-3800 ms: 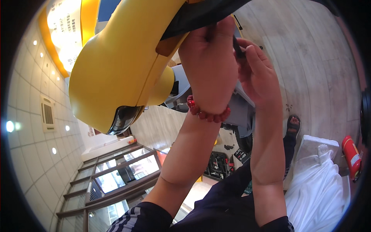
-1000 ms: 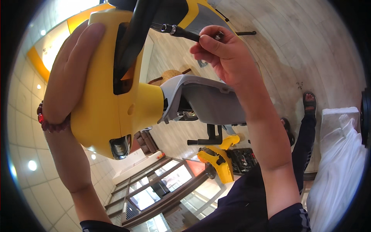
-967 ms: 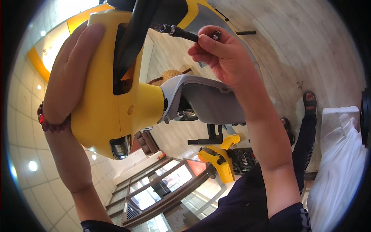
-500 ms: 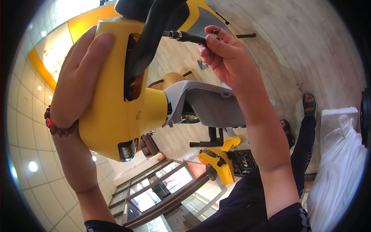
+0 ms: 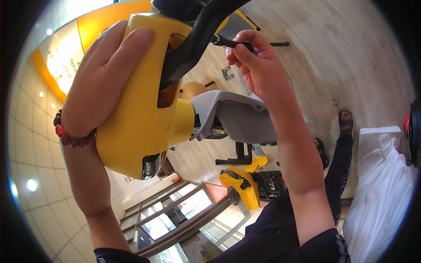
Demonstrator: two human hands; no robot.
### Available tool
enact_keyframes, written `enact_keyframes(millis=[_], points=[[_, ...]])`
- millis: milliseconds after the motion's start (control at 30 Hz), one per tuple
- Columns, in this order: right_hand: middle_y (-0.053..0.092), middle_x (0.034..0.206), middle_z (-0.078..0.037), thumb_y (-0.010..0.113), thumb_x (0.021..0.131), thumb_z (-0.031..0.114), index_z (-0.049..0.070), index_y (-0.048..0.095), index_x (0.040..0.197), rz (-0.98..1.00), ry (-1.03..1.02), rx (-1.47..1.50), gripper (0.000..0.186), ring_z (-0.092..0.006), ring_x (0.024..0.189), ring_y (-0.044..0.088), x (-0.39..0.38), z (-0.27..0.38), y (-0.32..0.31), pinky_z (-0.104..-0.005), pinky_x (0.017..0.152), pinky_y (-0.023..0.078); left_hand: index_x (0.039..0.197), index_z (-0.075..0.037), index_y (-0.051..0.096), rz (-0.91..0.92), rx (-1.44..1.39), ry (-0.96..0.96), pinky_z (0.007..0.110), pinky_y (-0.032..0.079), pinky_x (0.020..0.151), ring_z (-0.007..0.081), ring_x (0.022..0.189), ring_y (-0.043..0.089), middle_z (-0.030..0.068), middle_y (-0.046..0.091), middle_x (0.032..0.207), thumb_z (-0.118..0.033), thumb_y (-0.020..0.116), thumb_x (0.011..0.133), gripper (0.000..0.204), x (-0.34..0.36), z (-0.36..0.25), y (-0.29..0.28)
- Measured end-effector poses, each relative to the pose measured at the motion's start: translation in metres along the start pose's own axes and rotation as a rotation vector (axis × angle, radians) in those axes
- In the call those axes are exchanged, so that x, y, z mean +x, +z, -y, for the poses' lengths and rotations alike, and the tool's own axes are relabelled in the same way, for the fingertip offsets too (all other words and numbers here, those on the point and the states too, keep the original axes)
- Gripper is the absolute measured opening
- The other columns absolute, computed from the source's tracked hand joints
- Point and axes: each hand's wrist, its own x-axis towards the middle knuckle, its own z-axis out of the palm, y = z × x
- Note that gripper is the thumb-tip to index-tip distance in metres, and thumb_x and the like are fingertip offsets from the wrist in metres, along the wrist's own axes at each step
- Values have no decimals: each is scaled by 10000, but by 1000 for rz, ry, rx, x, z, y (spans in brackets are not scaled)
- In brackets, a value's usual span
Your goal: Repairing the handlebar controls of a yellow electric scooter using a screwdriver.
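Observation:
A yellow scooter front cover (image 5: 131,101) with a headlight at its lower end fills the centre left. My left hand (image 5: 103,83) is wrapped over its left side, thumb on the near face, fingers partly hidden behind. A black curved handlebar (image 5: 197,39) crosses the cover's opening. My right hand (image 5: 258,61) is closed, pinching a black-handled socket driver (image 5: 228,42) between thumb and fingers. The driver's metal end points left at the handlebar; whether it touches a fastener there cannot be seen. Behind the cover is the scooter's grey body (image 5: 241,114).
Yellow scooter panels (image 5: 241,186) lie on the floor beside an open black tool case (image 5: 269,184). At the right stands a white plastic-wrapped bundle (image 5: 377,184). A woven stool (image 5: 193,90) is behind the scooter. My sandalled foot (image 5: 346,120) is on the wood floor.
The yellow cover and handlebar have shifted right in view, my left hand with them. Less of the driver's metal end shows beside the handlebar. Both hands keep their grip.

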Motion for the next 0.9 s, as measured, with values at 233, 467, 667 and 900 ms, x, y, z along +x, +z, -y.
enact_keyframes(millis=[233, 467, 667, 900], points=[[580, 800, -39, 598, 857, 157, 64, 545, 1006, 1, 123, -44, 184, -134, 744, 564, -4, 4, -3, -289, 791, 450, 1190, -30, 453, -2, 59, 11, 248, 498, 723, 131, 820, 591, 91, 580, 979, -416, 430, 910, 477, 0, -1, -3], [537, 827, 5, 628, 832, 135, 46, 594, 1003, -60, 68, -198, 195, -104, 744, 532, -10, 7, 9, -270, 772, 446, 1169, -33, 464, -13, -35, -26, 240, 501, 713, 128, 807, 594, 87, 582, 960, -409, 425, 912, 456, -1, -1, 2], [569, 798, -29, 620, 827, 150, 27, 620, 972, -125, -451, -882, 190, -120, 824, 519, -6, 7, 8, -240, 704, 420, 1154, -26, 465, -8, -91, -14, 221, 520, 685, 128, 783, 613, 88, 593, 949, -398, 398, 920, 445, 1, -6, 5], [522, 672, 13, 579, 869, 197, 13, 625, 933, -44, -181, -506, 200, -87, 653, 486, -8, 3, 9, -224, 634, 422, 1152, -15, 460, -43, -206, -52, 238, 531, 682, 133, 767, 620, 103, 598, 944, -410, 401, 912, 465, -1, -9, 9]])
